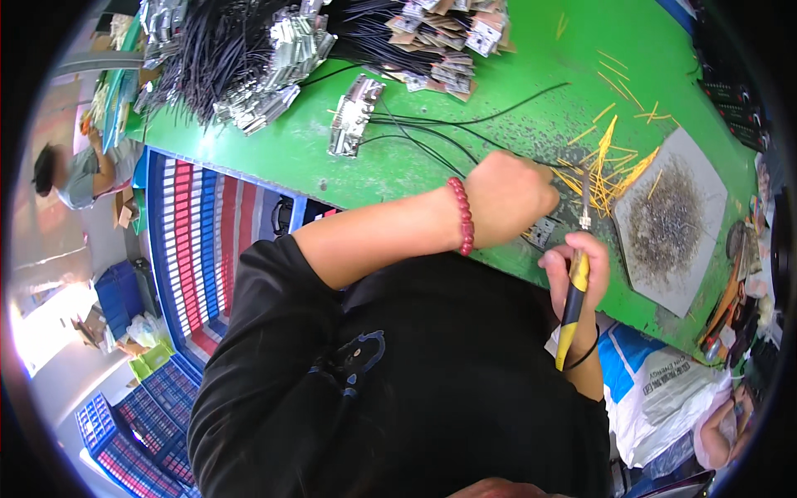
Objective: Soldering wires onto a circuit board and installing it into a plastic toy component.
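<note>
My left hand (513,197), a red bead bracelet at its wrist, is curled closed low over the green bench. What its fingers hold is hidden under the fist. Several black cables (423,121) run from beside it to a row of silver metal plates (355,116) on the left. A small metal plate (543,231) lies just below the fist. My right hand (585,261) grips a soldering iron (571,309) with a yellow and black handle. Its metal tip points away from me, beside a loose pile of thin yellow strands (613,166).
Bundles of black cables (220,58) with metal ends are heaped at the far left. On the right lies a grey board (701,207) covered with dark bits. Blue crates (154,407) stand at lower left, a white bag (656,390) at lower right. Another person (87,170) is at far left.
</note>
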